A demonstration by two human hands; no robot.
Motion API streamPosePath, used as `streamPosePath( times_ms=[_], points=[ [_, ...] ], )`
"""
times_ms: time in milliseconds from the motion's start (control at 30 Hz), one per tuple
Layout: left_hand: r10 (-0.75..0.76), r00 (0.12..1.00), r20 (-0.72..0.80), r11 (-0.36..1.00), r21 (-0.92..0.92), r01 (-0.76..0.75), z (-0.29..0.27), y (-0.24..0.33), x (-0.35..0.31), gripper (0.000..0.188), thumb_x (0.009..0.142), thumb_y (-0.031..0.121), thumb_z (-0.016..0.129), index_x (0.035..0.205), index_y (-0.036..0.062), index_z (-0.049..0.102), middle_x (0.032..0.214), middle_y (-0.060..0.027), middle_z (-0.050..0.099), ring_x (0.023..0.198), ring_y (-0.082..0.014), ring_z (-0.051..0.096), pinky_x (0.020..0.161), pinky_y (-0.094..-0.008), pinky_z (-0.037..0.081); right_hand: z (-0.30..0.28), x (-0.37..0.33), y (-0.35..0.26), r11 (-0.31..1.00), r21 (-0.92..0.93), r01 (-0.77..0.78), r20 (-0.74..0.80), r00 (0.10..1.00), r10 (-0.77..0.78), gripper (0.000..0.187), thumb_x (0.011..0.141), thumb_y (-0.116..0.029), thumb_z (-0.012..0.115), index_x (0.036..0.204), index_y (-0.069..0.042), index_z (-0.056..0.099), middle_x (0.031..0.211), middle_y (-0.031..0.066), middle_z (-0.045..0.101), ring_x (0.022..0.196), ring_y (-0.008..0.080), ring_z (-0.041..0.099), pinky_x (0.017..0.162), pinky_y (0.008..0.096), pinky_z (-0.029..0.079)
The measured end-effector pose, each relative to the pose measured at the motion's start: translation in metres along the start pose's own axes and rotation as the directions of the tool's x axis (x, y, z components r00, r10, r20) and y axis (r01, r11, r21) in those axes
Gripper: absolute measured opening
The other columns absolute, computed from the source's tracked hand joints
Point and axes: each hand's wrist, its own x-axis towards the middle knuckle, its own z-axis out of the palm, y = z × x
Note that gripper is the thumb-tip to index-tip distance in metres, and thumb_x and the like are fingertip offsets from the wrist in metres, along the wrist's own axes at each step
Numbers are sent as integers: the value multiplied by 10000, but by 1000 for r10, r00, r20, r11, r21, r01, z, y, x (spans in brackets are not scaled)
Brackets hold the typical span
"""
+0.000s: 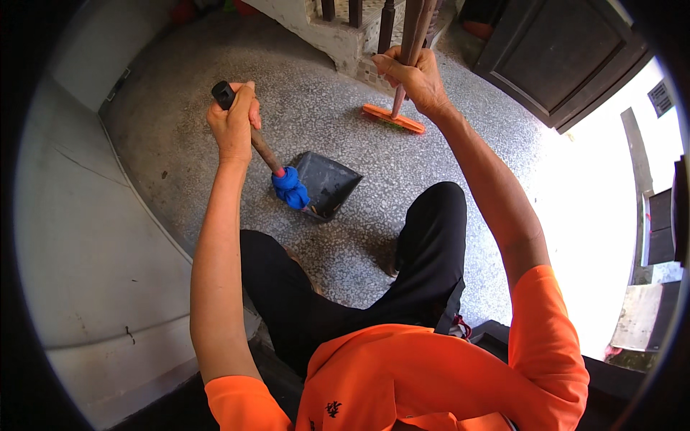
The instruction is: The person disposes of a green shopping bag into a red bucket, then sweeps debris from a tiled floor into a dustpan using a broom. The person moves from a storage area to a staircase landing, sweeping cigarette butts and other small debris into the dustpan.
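Note:
My left hand point(233, 123) is wrapped round the upper end of a long-handled dustpan point(327, 178), just below its black cap. Blue cloth point(290, 189) is bound about the lower part of the wooden handle. The dark grey pan lies on the floor in front of my legs, with small bits of debris in it. Farther off to the right, my right hand point(418, 79) grips the brownish stick of a broom point(393, 118). Its orange head rests on the floor, apart from the dustpan; green bristles show a little beneath it.
Speckled terrazzo floor point(309, 108) spreads ahead. A stair base point(352, 50) with dark balusters stands at the far side. A dark panelled door point(557, 54) is at the far right, beside a bright doorway. A pale wall point(93, 237) runs along the left.

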Motion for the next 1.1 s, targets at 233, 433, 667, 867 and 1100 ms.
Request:
streamPosePath(
  times_ms=[233,433,667,867,1100],
  points=[
    [-23,999,-33,1000,-16,22,0,0,-2,168,860,135,586,728,42,543,509,0,456,424,-74,414,413,-233,343,2,-9,-4,999,-47,17,13,1000,-17,288,830,-290,653,717,-25,650,585,29,565,531,106,518,509,272,400],
    [-15,1000,-26,1000,-12,14,2,-1,-1,169,859,136,584,726,43,539,507,-1,457,422,-74,416,411,-234,342,1,-7,3,999,-36,33,-18,999,-33,320,842,-317,637,776,-4,654,610,56,595,571,121,576,555,280,464],
    [-6,1000,-19,1000,3,6,1,-2,0,168,859,136,583,726,42,541,504,-1,464,422,-75,425,408,-232,341,3,-13,-5,999,11,34,-3,999,-34,325,845,-321,643,752,-10,653,630,64,612,583,124,584,567,271,468],
    [3,1000,-26,999,32,-3,1,-3,1,168,863,139,580,732,41,542,502,-1,463,424,-73,426,408,-233,340,6,-21,-13,992,129,-4,-9,1000,6,281,842,-259,662,727,-3,641,620,59,593,576,125,564,556,275,442],
    [12,1000,-20,1000,25,-11,1,-3,2,173,867,143,579,733,40,543,504,0,466,425,-72,429,410,-231,340,2,-32,-51,969,249,-1,-2,1000,2,241,847,-181,653,697,4,615,566,36,511,539,137,522,554,277,424]
  ],
)
